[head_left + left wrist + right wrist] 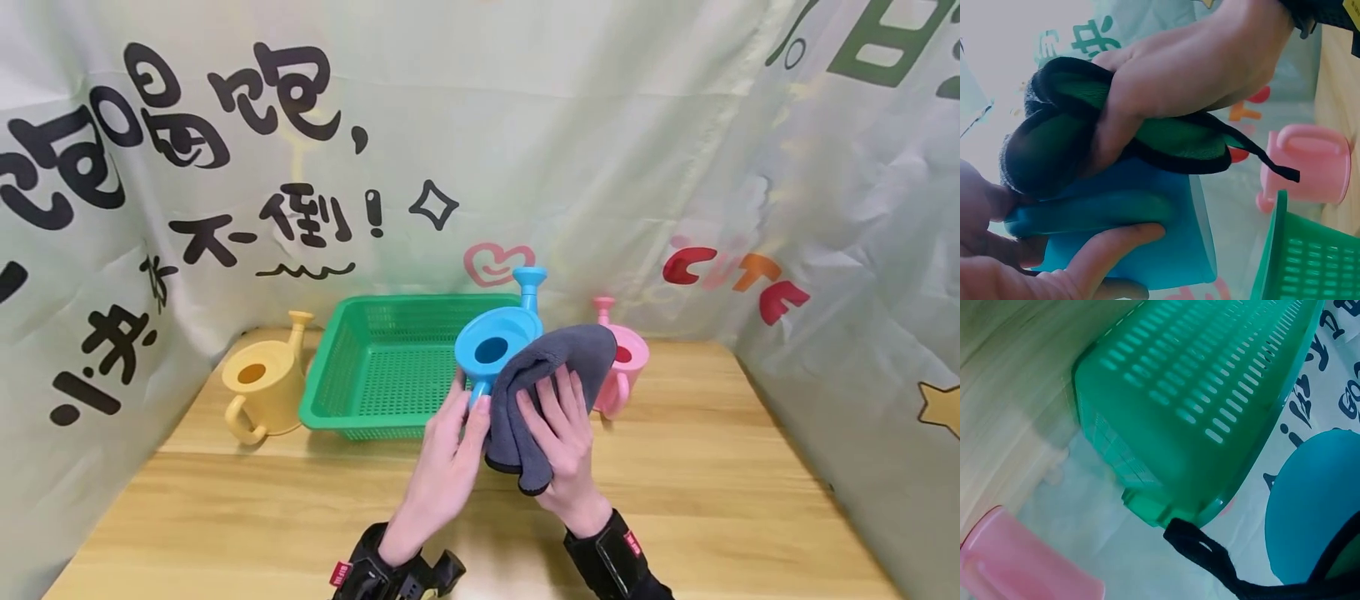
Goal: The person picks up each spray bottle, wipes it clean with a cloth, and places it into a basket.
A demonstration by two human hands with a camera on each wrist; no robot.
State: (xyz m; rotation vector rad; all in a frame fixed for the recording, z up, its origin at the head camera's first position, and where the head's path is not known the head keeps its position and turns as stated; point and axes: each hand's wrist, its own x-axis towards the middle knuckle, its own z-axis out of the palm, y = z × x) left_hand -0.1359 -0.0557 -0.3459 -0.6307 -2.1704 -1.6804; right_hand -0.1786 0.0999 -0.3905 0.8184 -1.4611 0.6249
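Note:
A blue watering can (498, 333) is held up above the table, its spout pointing away. My left hand (447, 454) grips it by the handle; in the left wrist view the thumb lies along the blue handle (1097, 212). My right hand (562, 437) holds a dark grey cloth (525, 392) with black edging against the can's right side. The cloth's underside looks green in the left wrist view. In the right wrist view only the cloth's hanging loop (1200, 547) and part of the blue can (1316, 506) show; the hand itself is out of sight.
A green perforated basket (322, 408) stands on the wooden table (300, 517) behind the hands. To its left is a yellow watering can (273, 387), to its right a pink one (633, 354), partly hidden by the cloth. Printed fabric walls surround the table's back and sides.

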